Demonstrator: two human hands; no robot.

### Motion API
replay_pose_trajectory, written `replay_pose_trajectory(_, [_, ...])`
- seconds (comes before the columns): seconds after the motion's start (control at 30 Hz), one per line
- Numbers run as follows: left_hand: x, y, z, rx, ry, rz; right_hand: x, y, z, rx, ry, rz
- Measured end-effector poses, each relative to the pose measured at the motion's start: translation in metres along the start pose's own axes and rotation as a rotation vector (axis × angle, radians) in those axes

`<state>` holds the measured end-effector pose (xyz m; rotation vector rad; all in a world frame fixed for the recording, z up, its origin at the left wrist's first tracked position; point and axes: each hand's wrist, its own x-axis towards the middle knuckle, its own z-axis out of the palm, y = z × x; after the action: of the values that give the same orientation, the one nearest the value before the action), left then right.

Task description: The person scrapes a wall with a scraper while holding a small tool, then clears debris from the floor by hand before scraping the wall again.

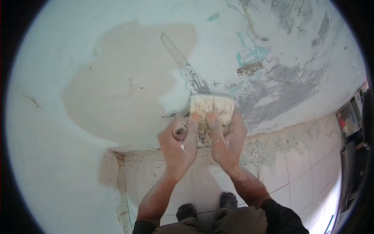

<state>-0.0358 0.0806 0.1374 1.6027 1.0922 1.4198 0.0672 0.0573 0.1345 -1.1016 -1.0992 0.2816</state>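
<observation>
A broad flat scraper (212, 104), cream-coloured with dark smudges, is held in front of the wall between my two hands. Its straight far edge overlaps the lower end of a scraped grey groove (185, 64). My left hand (177, 146) is closed at the scraper's left side, thumb laid on its face. In that same fist shows the round, hollow-looking end of a handle (180, 132); its other end is hidden by the fingers. My right hand (230, 142) grips the right side, thumb also on the face. White dust and specks coat both hands and forearms.
The pale wall (156, 11) carries a large beige patch (124, 74), a grey patch (280, 93) and a rough hole (250, 69). Debris (257, 152) lines the base of the wall along the tiled floor (307, 167). Dark furniture with items (350, 117) stands far right.
</observation>
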Motion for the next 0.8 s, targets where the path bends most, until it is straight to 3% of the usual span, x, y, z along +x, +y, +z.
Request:
replay_pose_trajectory(0.13, [0.012, 0.018, -0.003, -0.175, 0.045, 0.020, 0.015, -0.029, 0.004, 0.144, -0.015, 0.060])
replay_pose_trajectory(0.23, [-0.012, -0.009, -0.004, -0.027, 0.018, 0.051, -0.011, -0.002, -0.007, 0.003, -0.044, 0.082])
replay_pose_trajectory(0.3, [-0.036, -0.028, 0.000, 0.041, -0.041, -0.087, -0.039, 0.020, -0.014, -0.017, -0.036, 0.200])
replay_pose_trajectory(0.4, [-0.049, -0.054, 0.001, 0.003, -0.050, -0.038, -0.059, 0.029, -0.012, 0.127, -0.040, 0.351])
replay_pose_trajectory(0.63, [-0.042, -0.044, -0.003, -0.017, -0.061, -0.055, -0.053, 0.028, -0.012, 0.142, -0.055, 0.346])
replay_pose_trajectory(0.8, [-0.038, -0.035, -0.004, 0.047, -0.074, 0.037, -0.049, 0.016, -0.014, 0.095, -0.011, 0.258])
